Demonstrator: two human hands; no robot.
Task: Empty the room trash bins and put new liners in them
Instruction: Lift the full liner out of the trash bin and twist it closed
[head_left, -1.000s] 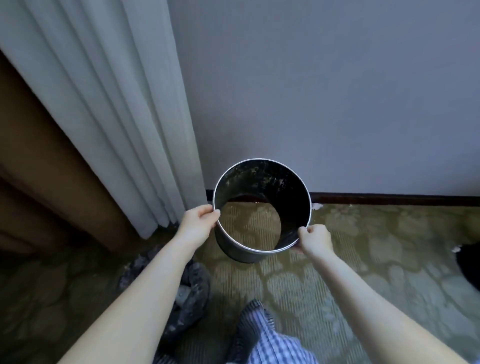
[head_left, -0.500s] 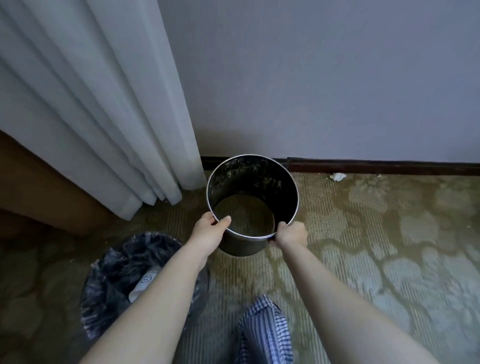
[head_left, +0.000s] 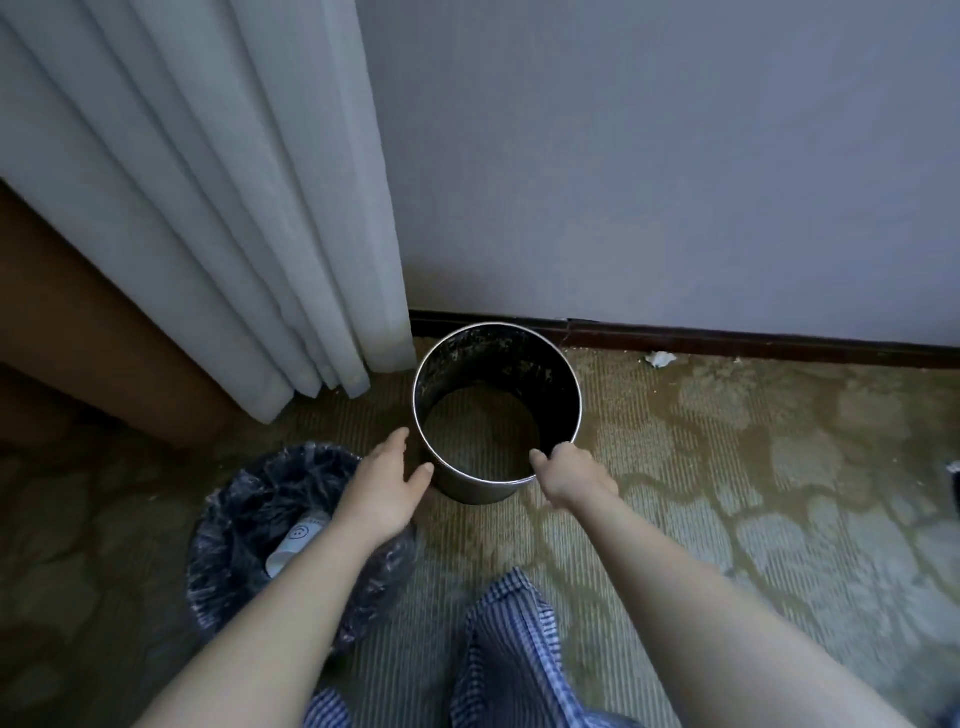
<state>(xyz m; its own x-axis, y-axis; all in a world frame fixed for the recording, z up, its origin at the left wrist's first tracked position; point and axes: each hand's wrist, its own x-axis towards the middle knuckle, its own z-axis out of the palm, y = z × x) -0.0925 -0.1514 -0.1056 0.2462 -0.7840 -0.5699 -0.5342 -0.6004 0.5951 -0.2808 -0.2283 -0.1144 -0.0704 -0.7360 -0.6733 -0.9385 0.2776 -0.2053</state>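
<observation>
Metal bin (head_left: 498, 364), unlined: lowered from mid-air, now stood upright on the carpet (head_left: 727, 467) by the curtain (head_left: 234, 208); released by the left hand (head_left: 384, 488), fingers straight beside its wall; rim still gripped in curled fingers by the right hand (head_left: 574, 480); fresh liner judged due.

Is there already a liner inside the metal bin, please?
No, the metal bin shows only its bare dark inner wall.

We see a round metal bin (head_left: 498, 364) standing upright on the carpet (head_left: 727, 467) just right of the curtain (head_left: 234, 208) hem, unlined, its dark inner wall stained. Below the curtain, nearer us, a crumpled black liner (head_left: 244, 499) holds a white cup (head_left: 296, 540).
</observation>
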